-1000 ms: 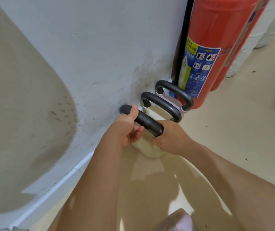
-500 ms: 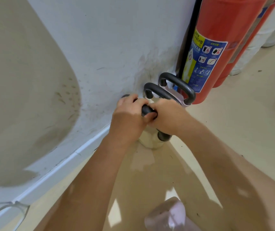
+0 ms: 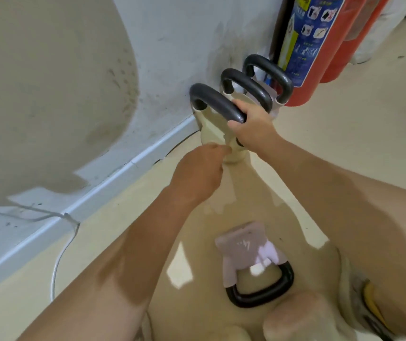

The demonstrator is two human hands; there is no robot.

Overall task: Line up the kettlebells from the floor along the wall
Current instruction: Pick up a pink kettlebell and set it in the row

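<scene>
Head view: three kettlebells stand in a row against the wall [image 3: 177,45], next to a red fire extinguisher [image 3: 317,45]. The nearest, a cream kettlebell [image 3: 210,135], sits at the skirting with its dark handle [image 3: 215,103] upright. A fourth, pink kettlebell [image 3: 248,252] lies on its side on the floor [image 3: 344,134], well apart from the row and close to the person.

Risks, as judged from this position:
- The cream kettlebell may stand out of line with its neighbours if it is released while twisted; its handle appears angled like theirs, but base contact with the wall cannot be confirmed.
- Fingers could be pinched between adjacent handles, since the spacing is tight.
- The white cable [image 3: 59,254] on the floor by the skirting could be trapped under the next kettlebell placed at that end.

Hand state:
- Right hand [image 3: 251,129]: fingers curled closed around the near end of the cream kettlebell's handle.
- Left hand [image 3: 199,173]: loosely closed, fingertips touching the kettlebell's cream body low down; whether it grips anything cannot be determined.
</scene>
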